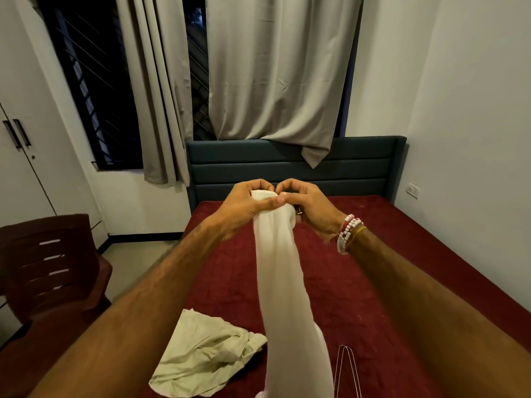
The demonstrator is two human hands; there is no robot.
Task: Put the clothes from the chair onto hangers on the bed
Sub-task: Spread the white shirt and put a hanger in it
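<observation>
A white garment (281, 282) is held up above the bed (373, 254), its top edge pinched by the curled fingers (270, 201) of the left hand (244, 208) and the right hand (313, 208), which are kept close together. A crumpled pale cloth (207, 357) and a wire hanger (344, 369) are laid on the bed on either side of the hanging garment. A dark chair (51, 268) is seen to the left of the bed.
</observation>
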